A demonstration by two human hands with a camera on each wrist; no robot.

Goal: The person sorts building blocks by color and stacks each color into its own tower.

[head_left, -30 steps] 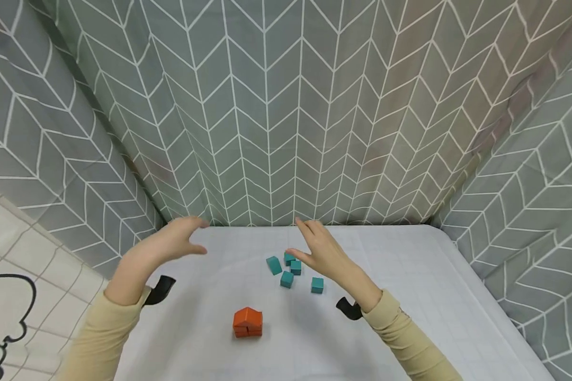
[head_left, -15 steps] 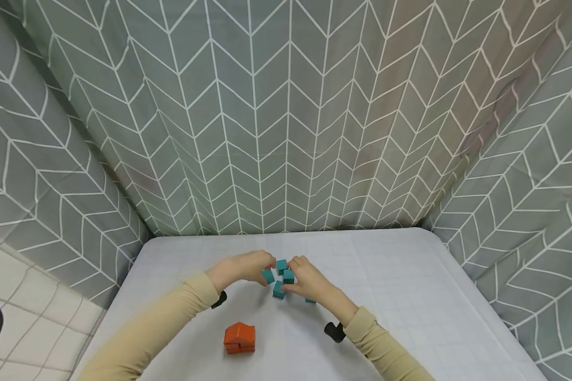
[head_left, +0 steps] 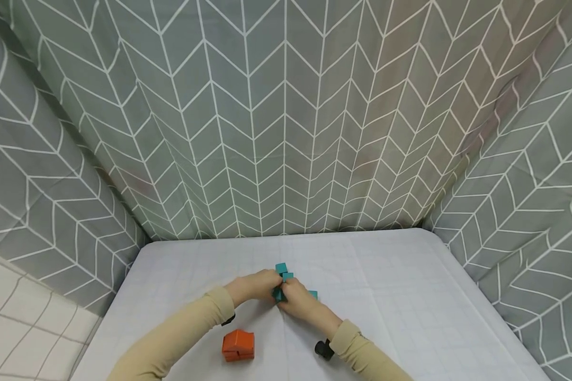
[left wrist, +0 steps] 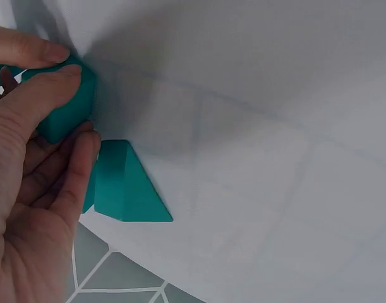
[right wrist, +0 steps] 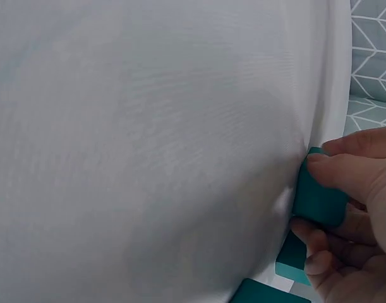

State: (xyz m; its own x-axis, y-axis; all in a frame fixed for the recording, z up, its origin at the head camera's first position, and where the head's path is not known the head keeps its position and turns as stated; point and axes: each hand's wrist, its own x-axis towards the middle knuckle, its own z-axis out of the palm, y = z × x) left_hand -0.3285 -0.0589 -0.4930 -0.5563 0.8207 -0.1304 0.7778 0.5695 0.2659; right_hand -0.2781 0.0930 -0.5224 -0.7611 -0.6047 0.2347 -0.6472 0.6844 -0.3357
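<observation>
My left hand [head_left: 259,284] and right hand [head_left: 301,302] meet over the middle of the white table, fingertips close together. Between them a teal block [head_left: 278,295] shows in the head view. In the left wrist view, the left thumb and fingers pinch a teal block [left wrist: 76,104], with another fingertip lying across its top. The right thumb and fingers pinch a teal block [right wrist: 319,197] in the right wrist view. It is hard to tell whether both hold the same block. A slant-sided teal block [left wrist: 129,189] stands beside the left fingers.
Two teal blocks, a farther one [head_left: 280,268] and a nearer one [head_left: 288,276], lie just beyond the hands. Another teal block [head_left: 313,293] is partly behind the right hand. An orange house-shaped stack [head_left: 238,346] stands nearer on the white table [head_left: 386,296]. Patterned curtains [head_left: 276,132] surround the table.
Both hands came from raised and apart, inward and down to the teal blocks. Their open fingers have closed around teal pieces, now brought together. The orange stack stays on the table.
</observation>
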